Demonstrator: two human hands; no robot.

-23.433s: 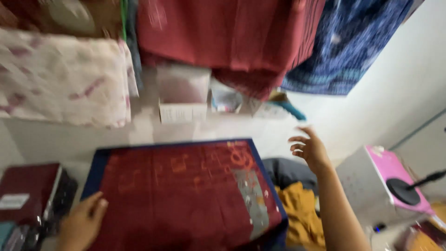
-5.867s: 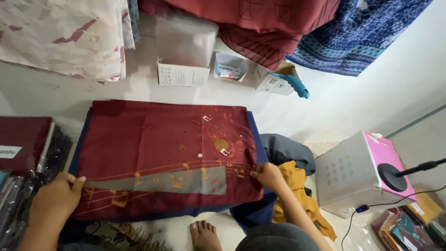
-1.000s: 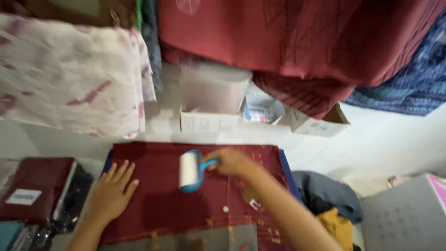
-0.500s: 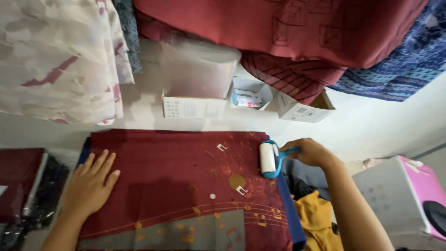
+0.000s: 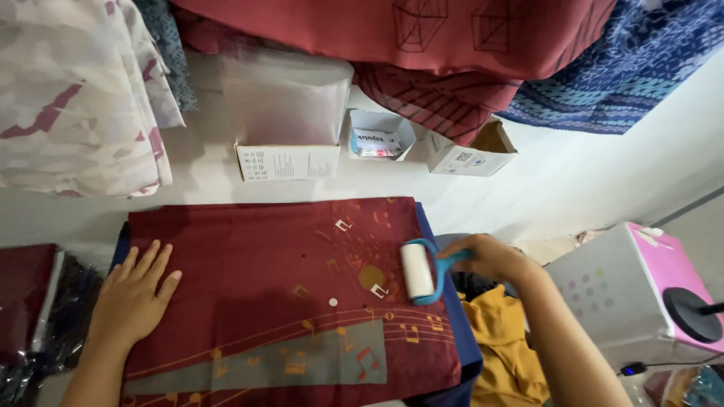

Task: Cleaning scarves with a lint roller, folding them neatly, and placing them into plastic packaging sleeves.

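Observation:
A dark red cloth with orange music-note prints lies flat over a dark blue board. My left hand presses flat on its left side, fingers spread. My right hand grips the blue handle of a lint roller. The roller's white drum rests on the cloth near its right edge.
Open cardboard boxes and a small white box stand against the back wall. Red, blue and pale printed fabrics hang above. A white and pink box and a yellow cloth sit at the right. Packed dark cloths lie at the left.
The lint roller has travelled from the cloth's upper middle to its right edge and then a little down. My left hand has stayed flat on the left side.

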